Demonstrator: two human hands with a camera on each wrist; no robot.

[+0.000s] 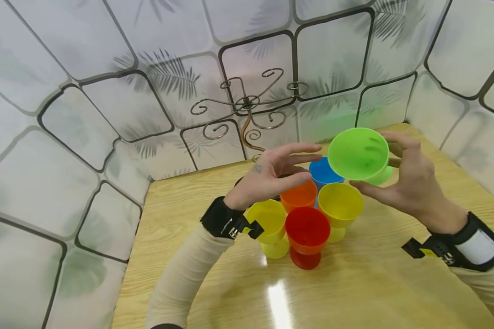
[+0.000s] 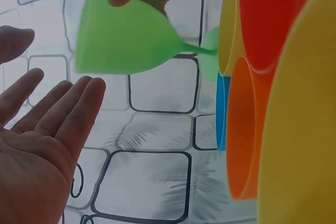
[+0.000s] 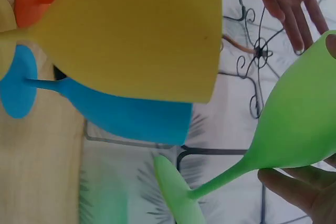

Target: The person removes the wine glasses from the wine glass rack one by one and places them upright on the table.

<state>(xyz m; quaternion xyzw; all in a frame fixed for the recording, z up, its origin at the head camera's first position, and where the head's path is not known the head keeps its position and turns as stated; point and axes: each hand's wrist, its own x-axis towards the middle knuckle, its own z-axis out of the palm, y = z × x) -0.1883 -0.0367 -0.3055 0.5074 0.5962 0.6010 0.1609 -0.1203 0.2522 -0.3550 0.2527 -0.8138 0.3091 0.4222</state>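
Observation:
A green plastic goblet (image 1: 356, 155) is held in the air by my right hand (image 1: 416, 183), its mouth tipped toward the head camera. In the right wrist view, the fingers of that hand lie along the bowl of the green goblet (image 3: 294, 114), above its stem and foot. My left hand (image 1: 277, 171) is held over the other goblets with fingers extended and nothing in it. In the left wrist view, the left fingertips (image 2: 94, 85) come close to the green rim, seemingly without touching it.
Beneath the hands stand a red goblet (image 1: 306, 233), an orange goblet (image 1: 299, 195), a blue goblet (image 1: 324, 171), a left yellow goblet (image 1: 269, 224) and a right yellow goblet (image 1: 340, 205), grouped closely on the wooden table (image 1: 214, 283). Behind them rises a curled metal stand (image 1: 249, 107), before a patterned curtain (image 1: 107, 109).

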